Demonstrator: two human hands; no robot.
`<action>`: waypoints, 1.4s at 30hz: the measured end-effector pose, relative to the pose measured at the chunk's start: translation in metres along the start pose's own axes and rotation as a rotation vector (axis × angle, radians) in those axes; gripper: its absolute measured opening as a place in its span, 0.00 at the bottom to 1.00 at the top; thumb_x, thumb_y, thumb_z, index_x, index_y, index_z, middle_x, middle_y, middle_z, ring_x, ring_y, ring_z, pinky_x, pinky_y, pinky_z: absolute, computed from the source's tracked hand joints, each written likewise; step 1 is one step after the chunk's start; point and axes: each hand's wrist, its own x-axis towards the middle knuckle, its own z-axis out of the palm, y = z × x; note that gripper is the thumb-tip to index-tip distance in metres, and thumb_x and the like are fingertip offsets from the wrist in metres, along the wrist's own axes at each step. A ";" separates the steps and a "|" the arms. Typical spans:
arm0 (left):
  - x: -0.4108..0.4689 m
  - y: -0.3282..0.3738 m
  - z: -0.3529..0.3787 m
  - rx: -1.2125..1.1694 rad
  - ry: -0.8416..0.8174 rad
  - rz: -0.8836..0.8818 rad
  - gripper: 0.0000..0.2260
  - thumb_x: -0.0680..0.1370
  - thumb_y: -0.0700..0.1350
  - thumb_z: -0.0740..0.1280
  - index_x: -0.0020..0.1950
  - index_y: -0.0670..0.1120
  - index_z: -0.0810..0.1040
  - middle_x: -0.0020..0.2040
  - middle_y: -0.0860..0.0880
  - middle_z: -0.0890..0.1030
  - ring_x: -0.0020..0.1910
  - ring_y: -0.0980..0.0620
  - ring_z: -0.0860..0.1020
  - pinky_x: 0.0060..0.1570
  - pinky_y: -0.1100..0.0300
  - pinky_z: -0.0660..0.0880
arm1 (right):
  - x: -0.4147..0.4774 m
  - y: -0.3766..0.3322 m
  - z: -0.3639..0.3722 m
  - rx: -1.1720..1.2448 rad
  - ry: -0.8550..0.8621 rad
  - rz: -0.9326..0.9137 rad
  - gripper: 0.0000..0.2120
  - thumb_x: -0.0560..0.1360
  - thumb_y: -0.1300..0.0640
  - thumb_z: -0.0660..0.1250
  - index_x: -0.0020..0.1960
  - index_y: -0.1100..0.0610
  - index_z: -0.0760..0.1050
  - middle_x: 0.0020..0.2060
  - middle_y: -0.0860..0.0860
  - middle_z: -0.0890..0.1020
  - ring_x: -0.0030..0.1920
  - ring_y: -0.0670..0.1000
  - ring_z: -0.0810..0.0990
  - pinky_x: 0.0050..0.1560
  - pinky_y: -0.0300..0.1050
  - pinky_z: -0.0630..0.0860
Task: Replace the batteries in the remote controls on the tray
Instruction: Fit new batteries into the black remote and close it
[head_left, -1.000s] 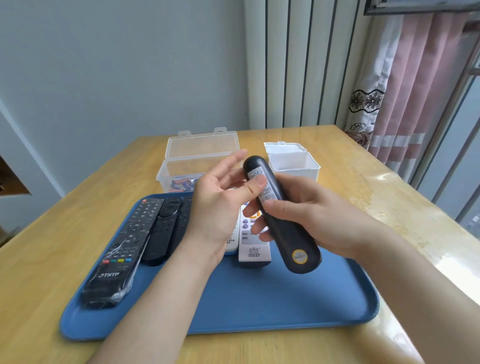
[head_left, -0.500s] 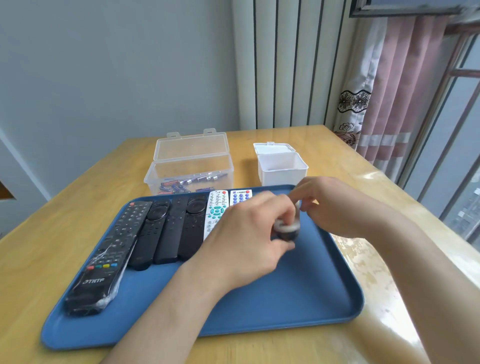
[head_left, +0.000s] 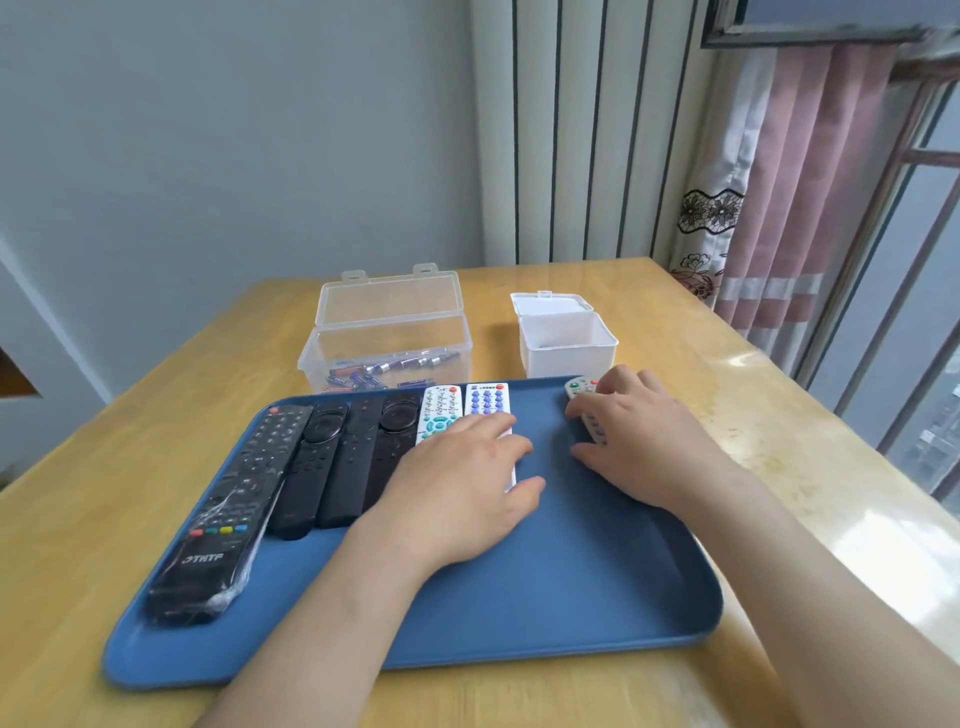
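Observation:
A blue tray (head_left: 545, 597) on the wooden table holds several remotes in a row. From the left these are a black one in plastic wrap (head_left: 223, 519), three plain black ones (head_left: 353, 457), and two white ones (head_left: 439, 410) (head_left: 487, 400). My left hand (head_left: 462, 488) rests flat, fingers relaxed, on the near ends of the white remotes. My right hand (head_left: 644, 441) grips a dark remote with a grey button face (head_left: 577, 387), which lies at the tray's far right corner. Its fingers curl over the remote and hide most of it.
Behind the tray stands an open clear plastic box (head_left: 389, 332) with several batteries (head_left: 384, 369) in it. To its right is a small open white box (head_left: 566, 338). A window and curtain run along the table's right side.
The dark remote, held up in both hands a second ago, has come down face up onto the tray's far right. My left hand has let go and settled on the white remotes.

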 end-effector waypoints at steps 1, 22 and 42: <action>0.000 -0.001 0.000 0.012 0.009 0.000 0.19 0.80 0.58 0.56 0.67 0.53 0.71 0.75 0.55 0.63 0.73 0.55 0.60 0.70 0.55 0.62 | 0.001 -0.001 0.001 -0.013 0.012 0.004 0.20 0.77 0.42 0.63 0.67 0.44 0.70 0.63 0.50 0.68 0.63 0.54 0.66 0.58 0.49 0.71; 0.073 -0.149 -0.078 -0.450 0.113 -0.320 0.11 0.78 0.47 0.62 0.42 0.51 0.84 0.42 0.57 0.83 0.45 0.51 0.81 0.53 0.52 0.78 | 0.134 -0.113 -0.062 0.190 -0.247 -0.359 0.14 0.81 0.52 0.60 0.61 0.51 0.79 0.59 0.50 0.82 0.57 0.54 0.79 0.60 0.48 0.74; 0.109 -0.130 -0.053 -0.214 -0.346 -0.259 0.30 0.80 0.64 0.50 0.53 0.43 0.83 0.54 0.45 0.80 0.57 0.46 0.76 0.61 0.54 0.68 | 0.065 -0.078 -0.021 0.405 -0.574 0.023 0.38 0.69 0.39 0.73 0.72 0.42 0.58 0.43 0.45 0.78 0.40 0.49 0.84 0.32 0.38 0.79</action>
